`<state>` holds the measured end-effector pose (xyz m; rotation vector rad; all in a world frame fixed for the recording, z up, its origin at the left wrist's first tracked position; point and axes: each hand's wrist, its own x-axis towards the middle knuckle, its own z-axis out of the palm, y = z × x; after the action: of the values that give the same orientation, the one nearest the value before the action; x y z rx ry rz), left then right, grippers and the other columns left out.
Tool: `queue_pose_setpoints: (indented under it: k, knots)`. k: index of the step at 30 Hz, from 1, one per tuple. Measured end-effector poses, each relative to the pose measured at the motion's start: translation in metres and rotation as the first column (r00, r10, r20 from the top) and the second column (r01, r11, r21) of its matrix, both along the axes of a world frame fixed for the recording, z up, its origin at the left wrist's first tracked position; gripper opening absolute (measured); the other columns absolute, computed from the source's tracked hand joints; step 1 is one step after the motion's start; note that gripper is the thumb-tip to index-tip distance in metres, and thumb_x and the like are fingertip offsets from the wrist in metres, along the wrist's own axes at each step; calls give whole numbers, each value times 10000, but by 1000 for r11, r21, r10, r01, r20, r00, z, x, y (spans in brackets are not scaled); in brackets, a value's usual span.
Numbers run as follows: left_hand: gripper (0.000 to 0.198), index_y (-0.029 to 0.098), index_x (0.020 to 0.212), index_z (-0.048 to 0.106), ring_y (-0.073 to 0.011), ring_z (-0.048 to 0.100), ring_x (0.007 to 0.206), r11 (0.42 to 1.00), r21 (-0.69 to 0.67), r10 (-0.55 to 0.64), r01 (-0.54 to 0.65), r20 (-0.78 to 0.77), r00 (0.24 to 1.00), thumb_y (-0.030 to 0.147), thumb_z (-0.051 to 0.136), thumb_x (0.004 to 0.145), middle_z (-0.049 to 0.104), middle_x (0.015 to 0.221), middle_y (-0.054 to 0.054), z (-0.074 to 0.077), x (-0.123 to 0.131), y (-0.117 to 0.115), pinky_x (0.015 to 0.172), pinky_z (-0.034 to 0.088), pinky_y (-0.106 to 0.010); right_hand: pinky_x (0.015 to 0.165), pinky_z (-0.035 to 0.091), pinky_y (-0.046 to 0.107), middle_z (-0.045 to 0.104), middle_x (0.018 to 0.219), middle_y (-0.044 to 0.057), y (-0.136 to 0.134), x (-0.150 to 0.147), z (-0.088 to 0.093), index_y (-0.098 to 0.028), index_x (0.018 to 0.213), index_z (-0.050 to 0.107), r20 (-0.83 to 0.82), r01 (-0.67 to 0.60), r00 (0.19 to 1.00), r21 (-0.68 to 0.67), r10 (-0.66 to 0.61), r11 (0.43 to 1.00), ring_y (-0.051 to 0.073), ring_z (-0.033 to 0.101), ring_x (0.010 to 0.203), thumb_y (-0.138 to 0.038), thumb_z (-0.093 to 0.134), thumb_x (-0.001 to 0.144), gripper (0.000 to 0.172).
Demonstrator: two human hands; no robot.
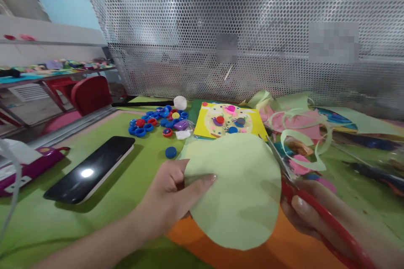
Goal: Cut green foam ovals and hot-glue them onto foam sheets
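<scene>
A rounded sheet of pale green paper [236, 193] is pinched at its left side by my left hand [176, 197], thumb on top. My right hand [311, 210] grips the red handles of a pair of scissors [328, 222]. Their blades lie along the paper's upper right edge, tips pointing away from me and slightly parted. Beneath the green paper, an orange sheet [202, 239] shows. Just beyond it lies a yellow card [260, 124] decorated with bottle caps and small dots.
Several blue and red bottle caps [148, 127] cluster left of the card, with a single blue cap [171, 152] nearer me. A black phone [91, 170] lies at left beside a purple object [34, 168]. Paper scraps [296, 119] pile at right. A perforated metal panel [252, 17] stands behind.
</scene>
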<state>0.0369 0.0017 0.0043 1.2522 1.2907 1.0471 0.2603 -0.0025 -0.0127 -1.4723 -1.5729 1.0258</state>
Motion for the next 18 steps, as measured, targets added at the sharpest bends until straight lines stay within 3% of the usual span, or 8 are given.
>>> queue_pose_setpoints:
  k: [3, 9, 12, 18]
  knots:
    - [233, 171, 495, 564, -40, 339, 350, 1000, -20, -10, 10, -4, 1000, 276, 609, 697, 442, 407, 59, 7, 1, -2, 313, 230, -133, 371, 421, 290, 423, 482, -7, -1, 0, 3, -271, 549, 597, -4, -23, 1000, -76, 23, 997, 153, 377, 426, -784, 467, 624, 534]
    - [237, 157, 541, 548, -26, 310, 350, 988, -96, -119, 118, -5, 993, 314, 599, 711, 434, 424, 64, 6, -3, 1, 327, 241, -126, 585, 524, 334, 644, 728, 72, -5, 8, 3, -223, 751, 632, 56, 36, 998, -27, -35, 999, 229, 590, 651, -741, 518, 635, 543]
    - [236, 163, 579, 545, -31, 305, 331, 974, -85, -209, 208, -7, 978, 354, 609, 702, 432, 419, 70, -2, -7, 6, 300, 232, -132, 586, 525, 335, 663, 735, 77, -5, 9, 3, -233, 780, 625, 81, 36, 996, -16, -34, 999, 247, 613, 680, -738, 513, 645, 535]
    - [247, 164, 615, 536, -31, 327, 330, 968, -68, -244, 241, -40, 969, 376, 592, 729, 448, 435, 67, -8, -12, 11, 288, 236, -123, 430, 374, 264, 504, 546, 2, 0, 10, 5, -214, 651, 573, 98, -92, 991, 15, 90, 996, 146, 440, 485, -725, 473, 703, 523]
